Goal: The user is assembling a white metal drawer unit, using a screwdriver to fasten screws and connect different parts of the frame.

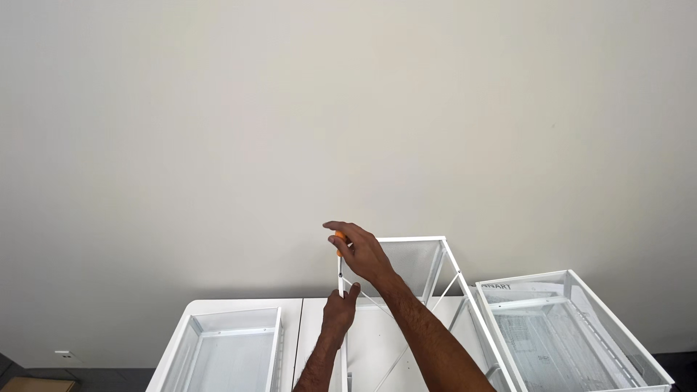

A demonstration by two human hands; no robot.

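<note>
My right hand is raised in front of the wall and wraps the orange handle of a screwdriver, whose shaft points down. Just below it, my left hand pinches the shaft's lower end where it meets the top of a white metal frame post. The white frame with a mesh top panel and thin diagonal rods stands on the white table behind my right forearm.
A white mesh drawer basket lies on the table at the left. Another mesh basket at the right holds a sheet of paper and loose rails. A plain wall fills the upper view; a wall socket sits low left.
</note>
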